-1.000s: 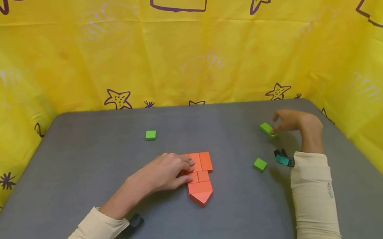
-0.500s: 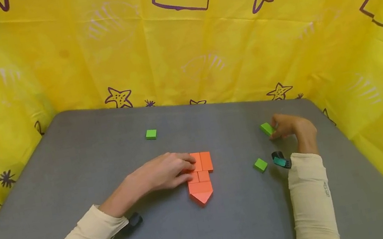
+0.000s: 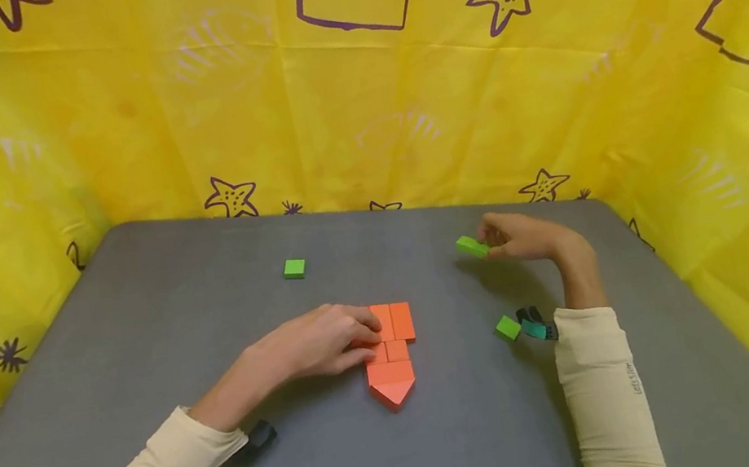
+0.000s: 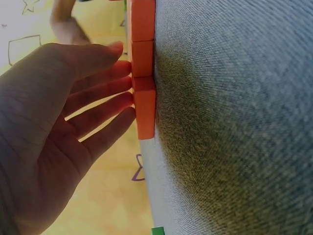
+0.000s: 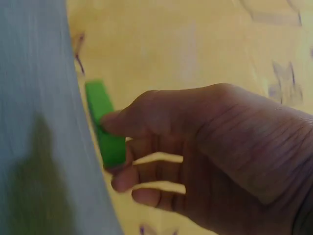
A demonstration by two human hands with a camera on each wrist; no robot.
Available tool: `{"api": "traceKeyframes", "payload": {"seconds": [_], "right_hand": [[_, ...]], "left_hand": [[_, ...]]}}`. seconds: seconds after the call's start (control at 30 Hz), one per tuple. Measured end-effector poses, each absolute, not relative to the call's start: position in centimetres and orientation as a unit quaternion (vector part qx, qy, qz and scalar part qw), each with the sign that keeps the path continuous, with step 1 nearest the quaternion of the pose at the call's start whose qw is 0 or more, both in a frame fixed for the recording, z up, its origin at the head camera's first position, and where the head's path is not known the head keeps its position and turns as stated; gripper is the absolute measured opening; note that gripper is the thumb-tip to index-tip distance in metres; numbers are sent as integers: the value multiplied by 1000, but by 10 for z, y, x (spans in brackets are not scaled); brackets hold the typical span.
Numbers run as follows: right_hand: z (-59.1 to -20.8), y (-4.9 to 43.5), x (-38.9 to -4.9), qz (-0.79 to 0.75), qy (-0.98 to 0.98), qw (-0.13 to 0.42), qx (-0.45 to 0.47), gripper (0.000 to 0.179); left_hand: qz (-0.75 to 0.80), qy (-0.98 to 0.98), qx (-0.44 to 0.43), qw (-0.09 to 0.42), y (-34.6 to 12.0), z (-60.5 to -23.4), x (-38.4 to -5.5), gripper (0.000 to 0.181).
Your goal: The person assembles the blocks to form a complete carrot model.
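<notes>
Orange blocks [image 3: 392, 321] lie flat against one another in the middle of the table, with a pointed one [image 3: 394, 394] at the near end. My left hand [image 3: 318, 342] rests its fingertips on the left blocks of this group and covers part of them. In the left wrist view, the fingers [image 4: 100, 110] are nearly straight and touch the blocks' upper faces [image 4: 144, 107]. Between thumb and fingers, my right hand [image 3: 523, 235] pinches a long green block [image 3: 472, 247]. The right wrist view has this green block [image 5: 105, 125] raised off the table, its shadow beside it.
A small green block [image 3: 508, 328] lies near the right wrist's strap [image 3: 535, 326]. Another green block [image 3: 294, 268] is farther back, left of the orange group. A yellow patterned cloth [image 3: 353, 105] stands behind the grey table [image 3: 202, 270] and along its sides.
The right hand has taken hold of the long green block, lifted it and carried it left. The left hand stays on the orange blocks.
</notes>
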State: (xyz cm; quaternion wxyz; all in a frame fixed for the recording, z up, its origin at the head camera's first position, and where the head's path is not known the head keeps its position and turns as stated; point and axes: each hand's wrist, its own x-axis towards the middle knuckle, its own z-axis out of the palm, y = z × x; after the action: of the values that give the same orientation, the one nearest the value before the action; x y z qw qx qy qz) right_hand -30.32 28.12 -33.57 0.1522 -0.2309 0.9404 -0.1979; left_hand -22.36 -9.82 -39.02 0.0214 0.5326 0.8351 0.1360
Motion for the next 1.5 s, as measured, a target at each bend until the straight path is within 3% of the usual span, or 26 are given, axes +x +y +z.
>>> {"api": "traceKeyframes", "payload": {"seconds": [0.2,0.43,0.7,1.0,1.5], "right_hand": [[-335,206,-304,-151,927,124,-320,23],[-360,154,-301,-101,912,151,-367,23],[-371,143,-298,-92,908,170,-372,38],[-372,136,-292,-92,888,165,-419,34],[-365,130,-290,-92,893,194,-396,37]], "left_hand": [[139,832,537,12,-99,-390,-223,23],[139,842,520,39,-96,-389,-221,25],[137,846,512,53,-93,-388,-221,26],[134,848,508,66,-91,-389,-222,26],[144,850,502,66,-96,-387,-222,27]]}}
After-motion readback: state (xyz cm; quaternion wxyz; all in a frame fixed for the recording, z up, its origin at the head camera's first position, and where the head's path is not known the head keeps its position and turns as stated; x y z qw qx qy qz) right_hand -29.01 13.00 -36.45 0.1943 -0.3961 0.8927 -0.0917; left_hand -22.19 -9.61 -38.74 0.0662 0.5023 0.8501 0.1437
